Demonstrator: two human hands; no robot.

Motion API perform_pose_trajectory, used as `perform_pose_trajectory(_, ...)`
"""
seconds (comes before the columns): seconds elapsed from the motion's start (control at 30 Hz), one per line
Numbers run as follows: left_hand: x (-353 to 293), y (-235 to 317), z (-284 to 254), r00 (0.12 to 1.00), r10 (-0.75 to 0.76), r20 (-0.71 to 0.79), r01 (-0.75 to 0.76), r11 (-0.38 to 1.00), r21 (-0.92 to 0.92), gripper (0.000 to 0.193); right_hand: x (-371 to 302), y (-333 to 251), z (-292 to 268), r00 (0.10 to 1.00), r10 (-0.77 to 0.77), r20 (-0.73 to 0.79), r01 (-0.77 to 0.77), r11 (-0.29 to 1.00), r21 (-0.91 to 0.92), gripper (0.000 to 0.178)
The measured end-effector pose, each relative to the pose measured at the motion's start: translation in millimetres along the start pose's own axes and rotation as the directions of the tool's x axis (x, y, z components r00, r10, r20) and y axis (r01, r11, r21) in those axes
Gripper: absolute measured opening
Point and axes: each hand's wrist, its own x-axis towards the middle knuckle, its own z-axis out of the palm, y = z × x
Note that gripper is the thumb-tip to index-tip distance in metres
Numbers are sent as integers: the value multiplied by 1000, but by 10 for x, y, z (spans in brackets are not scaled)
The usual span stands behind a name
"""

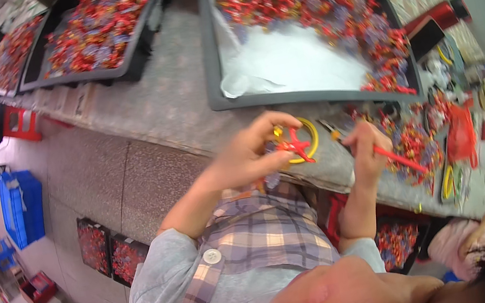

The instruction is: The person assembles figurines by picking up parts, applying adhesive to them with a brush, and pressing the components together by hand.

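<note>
Left trays: two black trays point(105, 72) of red parts sit on your worktop point(162, 101).
Left hand point(247, 157): your fingers pinch one red piece point(295, 145) against one yellow ring point(310, 139).
Right hand point(367, 149): your fingers are clamped on one red-handled tool point(400, 159).
Far tray: one point(210, 60).

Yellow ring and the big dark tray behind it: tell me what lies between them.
In the head view, only bare speckled tabletop lies between the yellow ring, held in the left hand, and the dark tray.
</note>
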Motion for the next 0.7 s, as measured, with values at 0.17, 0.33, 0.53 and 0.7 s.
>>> perform_pose_trajectory(0.17,-50,648,-1099,605,626,-492,-379,770,514,38,-10,-86,-172,992,-127,15,127,992,17,40)
perform_pose_trajectory(0.33,-293,1052,-3510,167,775,-609,110,600,793,41,9,-563,-434,831,-470,-297,480,876,-42,51)
perform_pose_trajectory(0.53,-65,1435,-3157,334,683,-650,654,329,681,88,-341,-710,-481,870,-472,-144,465,686,559,47)
perform_pose_trajectory(0.7,607,1190,-1865,500,807,-313,96,308,947,37,-112,-676,-651,822,-569,4,454,659,599,47)
